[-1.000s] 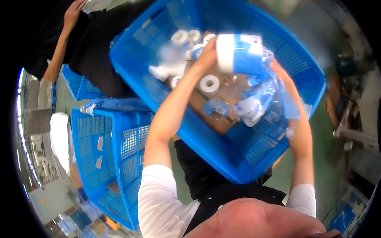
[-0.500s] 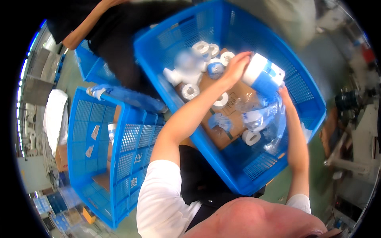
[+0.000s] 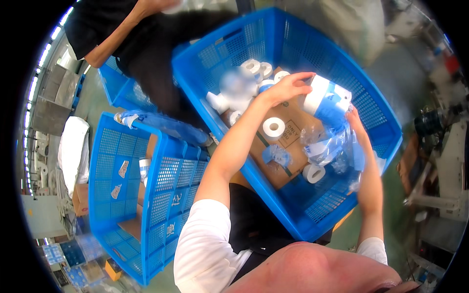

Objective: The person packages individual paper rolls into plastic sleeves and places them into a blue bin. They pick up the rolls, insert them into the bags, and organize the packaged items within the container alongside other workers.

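Note:
In the head view I hold a white paper roll in partly blue plastic wrap [image 3: 331, 101] above the right side of a big blue crate [image 3: 266, 199]. My left hand [image 3: 287, 90] is at the roll's upper left end, fingers bent against it and thumb beside it. My right hand [image 3: 355, 121] grips its lower right side, where the crumpled clear and blue plastic film [image 3: 337, 146] hangs down. Below lie a loose white paper roll [image 3: 273, 127], another roll [image 3: 313, 173] and a scrap of blue film [image 3: 277, 155], on or beside a flattened brown cardboard box [image 3: 293, 122].
More white rolls [image 3: 251, 67] lie at the crate's far left. A second blue crate [image 3: 149, 215] stands at my left, with blue film [image 3: 168, 128] over its rim. Beyond it is a person in dark clothes [image 3: 146, 63]. Machinery [image 3: 435, 122] stands at the right.
My left hand has shifted on the roll's end, its thumb now showing apart from the fingers. The wrapped roll has moved slightly down. The crates appear a little further right in view.

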Tool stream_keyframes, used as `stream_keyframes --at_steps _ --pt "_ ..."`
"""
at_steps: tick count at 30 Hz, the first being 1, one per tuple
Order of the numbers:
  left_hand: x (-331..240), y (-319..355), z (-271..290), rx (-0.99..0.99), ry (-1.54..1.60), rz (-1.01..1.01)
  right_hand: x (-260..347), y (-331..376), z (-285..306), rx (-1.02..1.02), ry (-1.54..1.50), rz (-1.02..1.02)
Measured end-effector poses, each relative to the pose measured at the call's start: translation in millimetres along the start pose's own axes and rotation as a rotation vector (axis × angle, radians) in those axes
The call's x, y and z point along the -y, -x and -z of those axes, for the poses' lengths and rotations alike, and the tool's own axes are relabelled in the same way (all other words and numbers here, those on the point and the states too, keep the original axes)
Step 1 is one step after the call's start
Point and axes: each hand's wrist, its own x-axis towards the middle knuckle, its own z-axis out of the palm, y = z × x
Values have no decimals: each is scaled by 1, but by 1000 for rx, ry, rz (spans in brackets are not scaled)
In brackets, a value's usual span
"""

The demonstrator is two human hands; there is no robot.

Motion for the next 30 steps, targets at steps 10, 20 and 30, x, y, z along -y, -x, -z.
stream_keyframes --at_steps 10,20,30 --pt "-7 -7 -12 -91 273 -103 -15 -5 7 21 -65 17" --pt "-12 0 -23 -684 -204 -448 -61 -8 -29 13 -114 -28" --pt "-25 6 -58 -475 -1049 -1103 6 21 -54 -93 -845 -396"
